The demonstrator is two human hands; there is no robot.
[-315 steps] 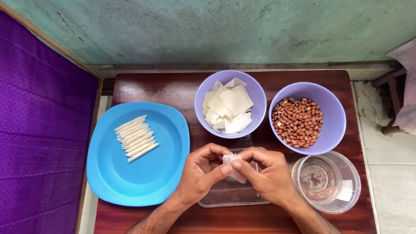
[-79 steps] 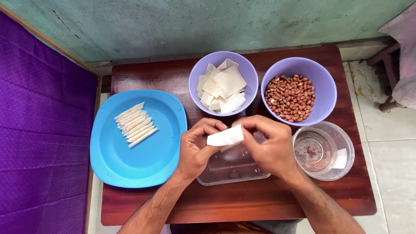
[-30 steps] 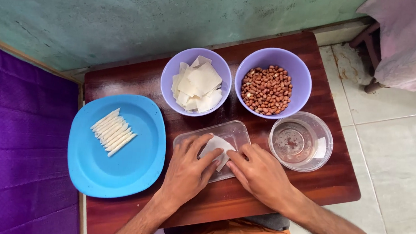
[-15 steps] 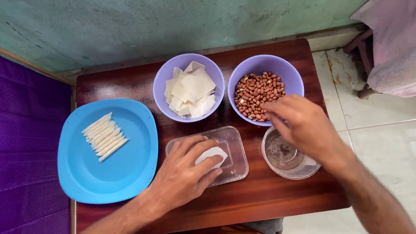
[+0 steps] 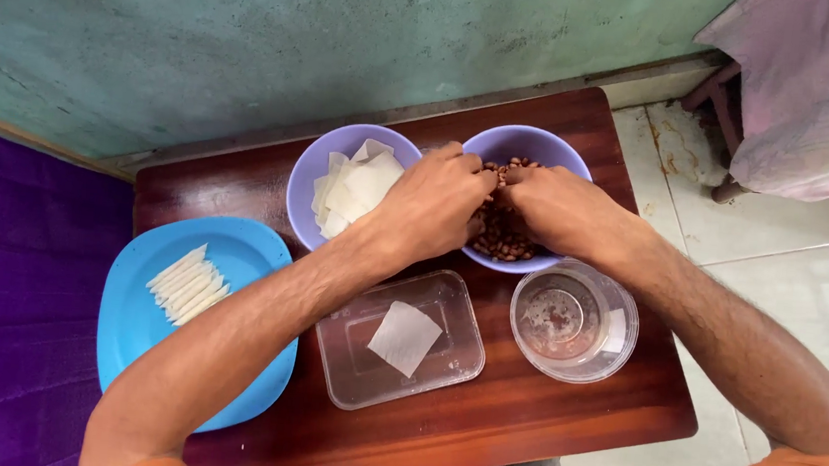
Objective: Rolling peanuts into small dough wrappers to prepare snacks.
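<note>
Your left hand [image 5: 434, 208] and right hand [image 5: 559, 208] met over the lilac plastic bowl of brown peanuts [image 5: 506, 233], fingers narrowed, pinching nuts. Small, hard, rolly: probably pinch from above.

A single head-worn camera looked almost straight down from above the person onto the dark wooden bench [image 5: 538, 424], near enough that the bench filled most of the middle of the frame. The person's forearms entered from the bottom edge. The top of the view faced a green wall [image 5: 302, 33]; purple cloth [image 5: 8, 307] edged the left, and white floor tiles [image 5: 810, 278] the right.
</note>
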